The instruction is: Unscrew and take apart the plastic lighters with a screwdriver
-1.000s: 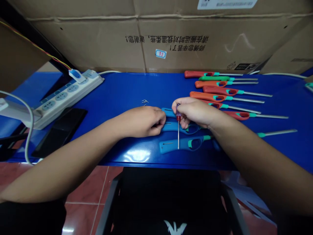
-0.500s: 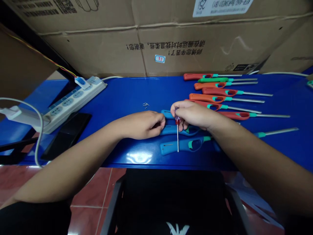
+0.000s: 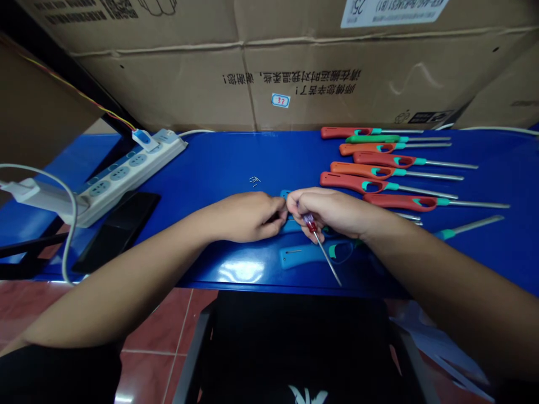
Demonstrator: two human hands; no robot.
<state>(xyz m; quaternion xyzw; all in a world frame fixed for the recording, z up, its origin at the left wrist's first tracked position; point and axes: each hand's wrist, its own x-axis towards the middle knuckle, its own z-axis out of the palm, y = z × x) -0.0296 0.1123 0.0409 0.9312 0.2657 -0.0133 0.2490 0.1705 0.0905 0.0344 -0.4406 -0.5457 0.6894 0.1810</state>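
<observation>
Head view, looking down on a blue tabletop (image 3: pixel 219 163). Item one: left hand (image 3: pixel 248 217), fingers (image 3: pixel 275 216) curled and pressed together, tips against a blue utility lighter (image 3: pixel 292 226) lying flat between both hands; most of that lighter hidden, any actual hold impossible to confirm. Item two: right hand (image 3: pixel 328 212), fingers (image 3: pixel 300 197) bent and close together, thumb and fingers apparently pinching the red handle of a small screwdriver (image 3: pixel 310 223). Steel shaft slanting down and away from the left hand, a hold that seems to keep the shaft free of the fingers. Item three: second blue utility lighter (image 3: pixel 305 254), flat just below the hands, crossed by the shaft, within easy reach. Item four: row of red and orange utility lighters (image 3: pixel 362 182), one green among them, nozzles all pointing right, laid parallel, probably for picking out singly. Item five: tiny metal pieces (image 3: pixel 254 180), loose on the tabletop beyond the left hand, small enough to defy exact naming. Also present: white power strip (image 3: pixel 126 179) with plugged-in cable at far left, likely set aside from the handling area; black phone (image 3: pixel 118 233) beside it; cardboard cartons (image 3: pixel 337 67) standing along the far edge, as a backstop.
</observation>
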